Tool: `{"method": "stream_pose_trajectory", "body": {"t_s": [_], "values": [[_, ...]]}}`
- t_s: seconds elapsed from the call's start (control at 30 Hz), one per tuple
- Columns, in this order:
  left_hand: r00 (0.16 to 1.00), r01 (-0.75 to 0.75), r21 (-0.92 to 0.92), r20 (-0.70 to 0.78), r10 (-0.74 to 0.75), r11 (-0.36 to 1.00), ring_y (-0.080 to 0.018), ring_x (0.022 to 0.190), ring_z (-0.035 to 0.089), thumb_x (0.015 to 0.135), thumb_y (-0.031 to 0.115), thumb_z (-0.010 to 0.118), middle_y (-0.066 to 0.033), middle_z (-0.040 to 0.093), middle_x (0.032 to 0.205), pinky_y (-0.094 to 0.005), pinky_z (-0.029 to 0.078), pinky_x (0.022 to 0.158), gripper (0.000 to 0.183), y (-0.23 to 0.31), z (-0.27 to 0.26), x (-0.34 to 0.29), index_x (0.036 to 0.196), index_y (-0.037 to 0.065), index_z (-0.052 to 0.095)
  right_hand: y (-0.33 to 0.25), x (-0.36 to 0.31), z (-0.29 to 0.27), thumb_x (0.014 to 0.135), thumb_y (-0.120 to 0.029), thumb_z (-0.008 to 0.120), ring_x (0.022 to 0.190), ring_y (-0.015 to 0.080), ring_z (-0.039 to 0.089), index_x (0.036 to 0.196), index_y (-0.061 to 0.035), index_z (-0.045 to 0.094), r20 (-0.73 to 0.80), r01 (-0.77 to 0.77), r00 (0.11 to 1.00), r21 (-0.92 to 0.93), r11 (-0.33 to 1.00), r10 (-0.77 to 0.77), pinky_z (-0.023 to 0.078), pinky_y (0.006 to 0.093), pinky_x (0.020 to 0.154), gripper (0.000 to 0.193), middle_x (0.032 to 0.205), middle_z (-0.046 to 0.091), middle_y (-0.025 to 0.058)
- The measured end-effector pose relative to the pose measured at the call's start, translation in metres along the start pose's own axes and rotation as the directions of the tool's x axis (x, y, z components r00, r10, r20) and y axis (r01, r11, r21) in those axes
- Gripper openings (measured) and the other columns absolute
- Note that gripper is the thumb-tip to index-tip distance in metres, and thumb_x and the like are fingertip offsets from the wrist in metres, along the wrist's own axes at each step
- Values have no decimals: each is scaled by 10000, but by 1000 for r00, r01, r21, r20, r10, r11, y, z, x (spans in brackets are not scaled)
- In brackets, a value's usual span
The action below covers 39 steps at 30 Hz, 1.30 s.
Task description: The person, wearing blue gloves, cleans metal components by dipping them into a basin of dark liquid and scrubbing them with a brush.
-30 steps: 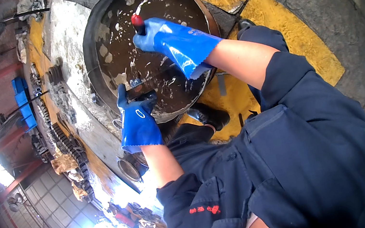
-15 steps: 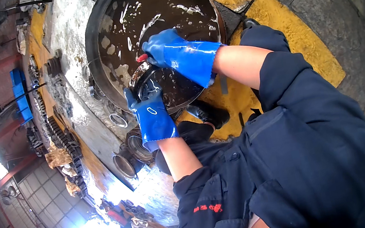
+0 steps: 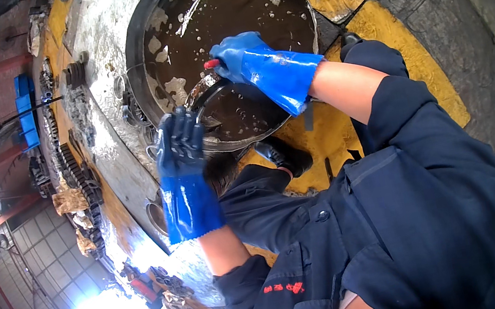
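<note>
My right hand (image 3: 238, 53), in a long blue rubber glove, is closed over the round basin (image 3: 136, 55) of dark, foamy liquid. A short red-ended tool (image 3: 212, 64) sticks out of its fist; the rest is hidden by the glove. Just below that fist a shiny, wet metal ring (image 3: 203, 88) stands partly in the liquid, near the basin's near side. My left hand (image 3: 178, 143), gloved the same way, is raised by the near left rim. Its fingers are stretched out, with nothing in them, apart from the ring.
Metal rings (image 3: 156, 215) stand on the pale sheet-metal surface (image 3: 118, 154) left of the basin. Farther left lie a row of dark toothed parts (image 3: 74, 168), a crumpled brown rag (image 3: 70, 200) and a blue box (image 3: 26, 111). My shoe (image 3: 284, 154) rests on yellow flooring (image 3: 330, 133).
My left hand has let go of the metal ring and moved left, its fingers straightening. My right hand stays closed on the red-ended tool over the basin.
</note>
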<state>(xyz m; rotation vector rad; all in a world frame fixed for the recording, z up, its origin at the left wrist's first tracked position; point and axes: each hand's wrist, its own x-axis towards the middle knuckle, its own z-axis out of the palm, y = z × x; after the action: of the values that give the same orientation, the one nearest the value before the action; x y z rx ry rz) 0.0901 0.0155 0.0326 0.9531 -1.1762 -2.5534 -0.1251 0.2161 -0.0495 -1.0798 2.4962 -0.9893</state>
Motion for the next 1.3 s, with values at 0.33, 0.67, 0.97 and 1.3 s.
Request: {"method": "stream_pose_trajectory", "body": {"t_s": [0.33,0.67,0.97,1.3], "values": [[959,-98,994,104,-262,39,-233,1043,714,807,199,884,-147,736,1182,-368,569,947,668,26,55,69,1389,-26,645,3,-1,3,908,-310,709,1001,363,743,1070,-179,759,-9,6,1000,30,1000,-6,599,490,846,214,1036,774,109],[955,129,975,-74,-286,179,-162,735,693,807,3,853,-80,749,1042,-272,578,661,489,-5,57,70,1274,-9,709,2,2,-39,979,-397,685,875,268,771,1085,-119,766,83,-236,972,372,898,221,606,397,812,309,943,788,132],[996,38,748,28,-89,663,-187,843,683,904,85,765,-121,757,966,-339,550,737,367,-49,32,87,1251,-16,704,-18,-17,-71,985,-434,722,999,212,767,1167,-120,790,82,63,989,539,840,-127,596,354,936,369,1071,799,118],[985,154,854,-91,-149,497,-176,871,684,812,46,808,-93,754,1025,-320,538,769,468,-42,85,57,1260,-41,700,18,1,-79,975,-477,687,821,218,756,1021,-92,797,119,-257,966,545,798,229,592,348,832,403,852,784,100]]}}
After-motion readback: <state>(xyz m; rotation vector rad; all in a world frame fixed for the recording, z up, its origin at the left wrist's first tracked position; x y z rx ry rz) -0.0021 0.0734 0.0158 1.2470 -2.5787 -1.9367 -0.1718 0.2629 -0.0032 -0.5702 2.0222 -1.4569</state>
